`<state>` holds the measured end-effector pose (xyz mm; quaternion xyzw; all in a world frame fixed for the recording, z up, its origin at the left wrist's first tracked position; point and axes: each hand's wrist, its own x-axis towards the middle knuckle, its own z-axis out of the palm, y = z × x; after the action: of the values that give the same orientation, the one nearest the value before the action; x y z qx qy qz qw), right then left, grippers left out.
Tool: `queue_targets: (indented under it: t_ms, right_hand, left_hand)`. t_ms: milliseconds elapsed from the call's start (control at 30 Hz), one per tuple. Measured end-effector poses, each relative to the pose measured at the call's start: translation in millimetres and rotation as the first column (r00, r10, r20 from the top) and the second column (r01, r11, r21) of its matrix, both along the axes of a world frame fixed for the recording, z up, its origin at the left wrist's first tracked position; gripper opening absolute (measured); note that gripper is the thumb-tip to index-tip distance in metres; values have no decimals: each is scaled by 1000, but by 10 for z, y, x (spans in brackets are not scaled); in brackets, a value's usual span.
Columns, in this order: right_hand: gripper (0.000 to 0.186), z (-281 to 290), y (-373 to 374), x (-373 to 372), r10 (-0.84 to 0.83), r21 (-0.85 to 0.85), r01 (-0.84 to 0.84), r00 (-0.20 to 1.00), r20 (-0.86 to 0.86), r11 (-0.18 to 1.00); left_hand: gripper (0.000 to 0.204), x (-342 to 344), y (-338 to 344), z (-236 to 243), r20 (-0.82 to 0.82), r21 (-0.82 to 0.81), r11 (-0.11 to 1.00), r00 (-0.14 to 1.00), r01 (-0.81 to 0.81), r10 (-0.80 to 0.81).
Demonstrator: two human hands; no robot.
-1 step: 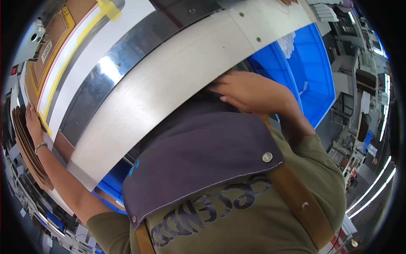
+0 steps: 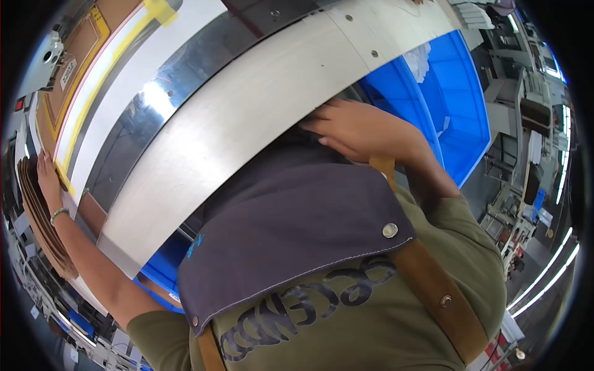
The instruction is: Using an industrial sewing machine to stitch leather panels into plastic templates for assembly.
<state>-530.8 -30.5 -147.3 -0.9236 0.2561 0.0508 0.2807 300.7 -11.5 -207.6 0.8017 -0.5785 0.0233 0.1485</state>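
My left hand point(image 2: 49, 179) reaches far out to the left, its fingers stretched flat along the edge of a brown template board point(image 2: 86, 46) trimmed with yellow tape. Just outside that hand stands a bundle of brown sheets point(image 2: 44, 216). My right hand point(image 2: 365, 131) is at the near edge of a metal tabletop point(image 2: 229, 117), above the dark apron point(image 2: 297, 216) on my front. Its thumb lies apart from the loosely bent fingers, and I see nothing held in it. The fingertips sink into shadow beneath the metal edge.
Right of the tabletop stands a blue plastic bin point(image 2: 461, 111) with white material point(image 2: 419, 62) inside. Another blue bin point(image 2: 164, 269) shows under the left end of the metal. A white machine part point(image 2: 40, 59) rises at the far left. Workshop equipment point(image 2: 520, 154) lines the right side.
My right hand has shifted slightly left along the metal edge. The tabletop sits a little differently in view. The left hand stays on the board's edge.
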Motion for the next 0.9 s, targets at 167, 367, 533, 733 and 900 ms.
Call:
queue_targets:
  t_ms: [167, 367, 533, 733, 900]
  right_hand:
    - [33, -253, 131, 126, -99, 89, 82, 973, 207, 993]
    - [33, -526, 362, 419, -100, -128, 128, 974, 205, 984]
    - [30, -840, 503, 715, -171, -349, 200, 979, 112, 916]
    - [25, -823, 332, 615, -18, -531, 220, 933, 359, 819]
    - [22, -821, 275, 590, -2, -556, 226, 927, 375, 800]
  left_hand:
    - [59, -519, -130, 125, -142, -19, 999, 989, 35, -37]
    - [62, -795, -364, 141, -225, -43, 999, 974, 0, -9]
    - [61, -896, -643, 74, -211, -58, 998, 977, -3, -9]
    - [63, -990, -873, 4, -158, -40, 993, 982, -108, 100]
    - [64, -981, -895, -19, -143, -68, 989, 982, -133, 122]
